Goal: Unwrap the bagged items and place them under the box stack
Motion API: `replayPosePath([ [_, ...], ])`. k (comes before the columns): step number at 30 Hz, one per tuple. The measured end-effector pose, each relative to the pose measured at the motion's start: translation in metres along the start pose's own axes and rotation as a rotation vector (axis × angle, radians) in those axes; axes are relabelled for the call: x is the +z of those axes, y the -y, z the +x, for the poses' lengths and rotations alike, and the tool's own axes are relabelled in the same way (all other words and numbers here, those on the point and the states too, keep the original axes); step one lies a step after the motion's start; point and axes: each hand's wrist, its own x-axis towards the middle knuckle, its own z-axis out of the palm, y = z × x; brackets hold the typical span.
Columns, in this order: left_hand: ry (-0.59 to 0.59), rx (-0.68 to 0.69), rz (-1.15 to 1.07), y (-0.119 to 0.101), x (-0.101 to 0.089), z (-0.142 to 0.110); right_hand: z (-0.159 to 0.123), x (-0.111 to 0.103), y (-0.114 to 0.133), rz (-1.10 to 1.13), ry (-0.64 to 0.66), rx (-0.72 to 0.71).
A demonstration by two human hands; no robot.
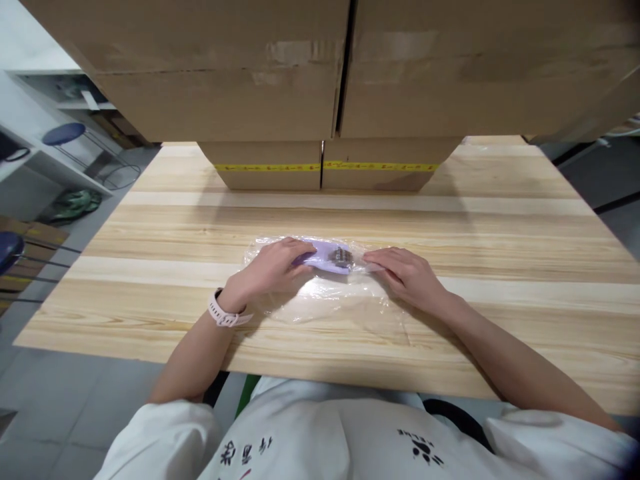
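Observation:
A clear plastic bag [340,303] lies spread on the wooden table, crinkled and shiny. Inside or under the film is a flat purple card [323,257] with a small dark brown item [341,257] at its right part; I cannot make out what that item is. My left hand [283,263], with a pale watch strap on the wrist, is closed over the left end of the purple card and the film. To the right, my right hand [400,270] pinches the plastic film just beyond the dark item.
Large cardboard boxes [225,87] are stacked at the back of the wooden table [150,267], the upper ones jutting out toward me. Yellow tape [270,168] runs across the lower boxes. A round blue stool [64,133] stands on the floor at the left.

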Motion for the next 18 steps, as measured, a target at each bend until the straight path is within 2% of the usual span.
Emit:
replayPosePath([
  [3,-0.079,-0.057,-0.132,-0.004,-0.010,-0.001,0.001,-0.012,0.009,0.197,-0.005,0.143],
  [6,-0.143,-0.108,-0.225,-0.004,-0.009,0.001,0.002,-0.021,0.014,0.362,-0.021,0.326],
  [9,-0.302,-0.099,-0.080,0.001,0.002,0.005,0.003,-0.019,0.009,0.179,-0.178,0.330],
  [11,-0.398,-0.039,0.037,0.004,0.008,0.007,0.003,-0.016,0.004,-0.041,-0.308,0.222],
  [12,-0.400,0.008,0.058,0.005,0.010,0.008,0.004,-0.014,0.003,-0.113,-0.350,0.153],
  [14,-0.302,0.122,0.036,0.004,0.013,0.007,0.003,-0.011,0.003,-0.134,-0.330,0.010],
  [16,-0.143,0.201,0.012,0.002,0.015,0.005,0.002,-0.008,0.006,-0.080,-0.182,-0.098],
  [18,-0.035,0.203,0.017,0.000,0.016,0.003,0.000,-0.004,0.006,-0.062,-0.013,-0.134],
])
